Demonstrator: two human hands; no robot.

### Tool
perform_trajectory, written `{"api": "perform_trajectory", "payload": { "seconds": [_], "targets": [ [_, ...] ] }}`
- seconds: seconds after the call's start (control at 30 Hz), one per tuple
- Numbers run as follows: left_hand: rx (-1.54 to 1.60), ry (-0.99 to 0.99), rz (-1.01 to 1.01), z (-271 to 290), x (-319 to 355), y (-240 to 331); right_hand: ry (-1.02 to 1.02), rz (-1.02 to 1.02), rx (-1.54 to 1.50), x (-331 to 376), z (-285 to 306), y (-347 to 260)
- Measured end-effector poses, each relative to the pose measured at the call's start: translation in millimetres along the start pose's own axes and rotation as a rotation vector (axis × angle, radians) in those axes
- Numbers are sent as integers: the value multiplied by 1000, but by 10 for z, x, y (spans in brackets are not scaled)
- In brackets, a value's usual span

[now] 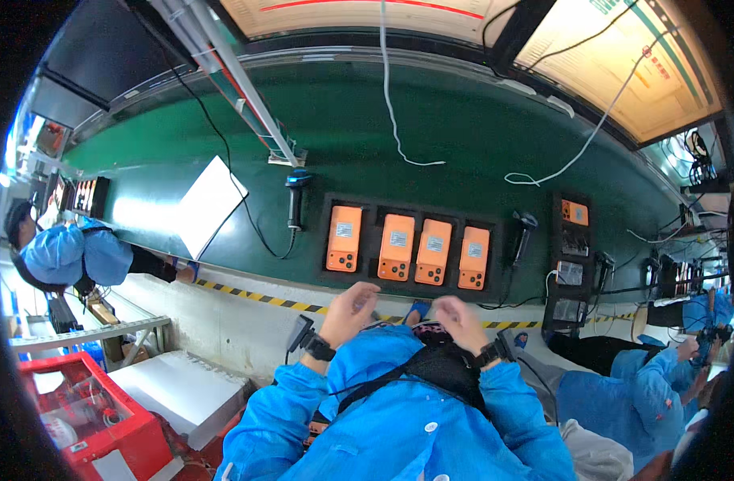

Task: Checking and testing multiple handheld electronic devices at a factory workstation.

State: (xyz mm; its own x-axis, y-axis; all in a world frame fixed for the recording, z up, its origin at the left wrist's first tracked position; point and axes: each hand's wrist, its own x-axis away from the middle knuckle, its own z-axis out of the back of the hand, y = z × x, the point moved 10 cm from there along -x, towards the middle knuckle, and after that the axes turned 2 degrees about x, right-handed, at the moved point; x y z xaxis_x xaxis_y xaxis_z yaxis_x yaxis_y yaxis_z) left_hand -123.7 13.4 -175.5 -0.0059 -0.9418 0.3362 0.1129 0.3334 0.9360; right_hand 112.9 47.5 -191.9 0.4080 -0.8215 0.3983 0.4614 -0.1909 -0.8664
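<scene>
My left hand (351, 311) hovers at the near edge of the green table, its fingers loosely bent and apart, holding nothing that I can see. To its right, my right hand (461, 322) is also raised before the table, somewhat blurred, its fingers half curled with nothing visible in them. Just beyond my hands lies a black foam tray (370, 215). Several orange phones rest in it, backs up, each with a pale label. The leftmost phone (344, 240) is nearest my left hand, and the rightmost phone (473, 258) is nearest my right. Neither hand touches them.
A black handheld scanner (296, 200) stands left of the tray, another scanner (525, 236) right of it. White sheets (211, 207) lie further left. Another dark tray (574, 276) sits at the right. White cables hang over the table. Co-workers in blue sit on both sides; a red box (102, 417) stands lower left.
</scene>
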Motion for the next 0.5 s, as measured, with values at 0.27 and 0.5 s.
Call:
{"api": "perform_trajectory", "payload": {
  "seconds": [0.27,0.5],
  "targets": [
    [-825,60,-447,116,-198,579,487,85,88,-341,650,-21],
    [-1128,-102,-665,165,-260,569,423,-63,112,-310,848,452]
  ]
}}
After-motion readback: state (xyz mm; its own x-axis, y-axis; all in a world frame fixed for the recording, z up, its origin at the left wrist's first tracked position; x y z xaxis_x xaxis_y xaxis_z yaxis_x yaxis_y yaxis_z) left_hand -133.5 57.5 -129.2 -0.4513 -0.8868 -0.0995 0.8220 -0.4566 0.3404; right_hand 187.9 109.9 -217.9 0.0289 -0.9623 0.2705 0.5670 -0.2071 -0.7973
